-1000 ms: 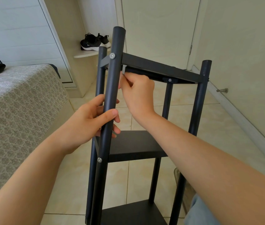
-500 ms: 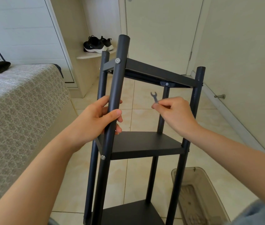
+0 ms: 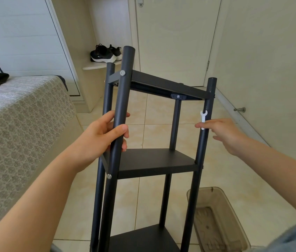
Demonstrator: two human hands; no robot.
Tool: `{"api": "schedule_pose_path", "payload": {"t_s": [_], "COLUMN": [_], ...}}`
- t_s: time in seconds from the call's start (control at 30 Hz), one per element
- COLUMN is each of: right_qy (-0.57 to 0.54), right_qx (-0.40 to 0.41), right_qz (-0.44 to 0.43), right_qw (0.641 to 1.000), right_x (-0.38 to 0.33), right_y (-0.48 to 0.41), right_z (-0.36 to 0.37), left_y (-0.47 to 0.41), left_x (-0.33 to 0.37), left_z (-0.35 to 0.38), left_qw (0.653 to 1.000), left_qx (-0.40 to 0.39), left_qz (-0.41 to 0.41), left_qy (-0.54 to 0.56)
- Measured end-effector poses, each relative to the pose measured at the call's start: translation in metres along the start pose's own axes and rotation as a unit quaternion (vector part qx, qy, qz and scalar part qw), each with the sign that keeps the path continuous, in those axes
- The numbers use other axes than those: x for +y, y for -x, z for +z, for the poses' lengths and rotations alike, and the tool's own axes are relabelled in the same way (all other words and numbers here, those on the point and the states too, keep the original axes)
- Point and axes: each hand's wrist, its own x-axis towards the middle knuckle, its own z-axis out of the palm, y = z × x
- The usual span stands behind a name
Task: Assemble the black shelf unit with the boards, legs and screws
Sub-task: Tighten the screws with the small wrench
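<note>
— Where is the shelf unit from where you sit?

— I see the black shelf unit of round metal legs and flat boards [image 3: 152,160] standing upright on the beige tiled floor [image 3: 158,113], with the bed under its patterned grey cover [image 3: 16,124] to its left.

— And the hands?

— My left hand [image 3: 103,135] is wrapped round the near-left leg [image 3: 123,99], thumb across the front, between the top board [image 3: 165,84] and the middle one. A silver screw head [image 3: 122,73] shows on that leg at the top board.

— The right?

— My right hand [image 3: 223,133] pinches a small silver flat wrench [image 3: 203,118] between thumb and forefinger, with the other fingers loosely spread. The wrench stands upright in front of the right leg [image 3: 209,100]; I cannot tell whether it touches it.

— Anything nearby?

— A translucent brown plastic bin [image 3: 203,189] sits on the floor just right of the unit.
</note>
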Motion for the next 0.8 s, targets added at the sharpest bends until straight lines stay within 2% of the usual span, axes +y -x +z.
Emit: {"api": "schedule_pose_path", "payload": {"t_s": [0.1,0.23,0.37,0.5,0.8], "right_qy": [-0.032,-0.105,-0.105,-0.113,-0.109], "right_qx": [-0.05,-0.1,-0.138,-0.144,-0.187], "right_qz": [0.019,0.024,0.004,-0.016,-0.107], "right_qw": [0.998,0.989,0.985,0.983,0.97], "right_x": [-0.002,-0.006,-0.006,-0.01,-0.023], "right_y": [0.003,0.005,0.009,0.017,0.039], "right_z": [0.003,0.003,0.006,0.009,0.01], "left_y": [-0.001,-0.002,-0.001,0.003,-0.004], "left_x": [-0.001,-0.009,-0.016,-0.012,-0.025], "left_z": [-0.003,-0.01,-0.023,-0.032,-0.043], "left_qw": [0.999,0.989,0.976,0.969,0.956], "left_qx": [0.035,0.14,0.209,0.219,0.271], "left_qz": [-0.001,-0.007,-0.011,0.007,-0.031], "left_qy": [-0.014,-0.042,-0.052,-0.113,-0.106]}}
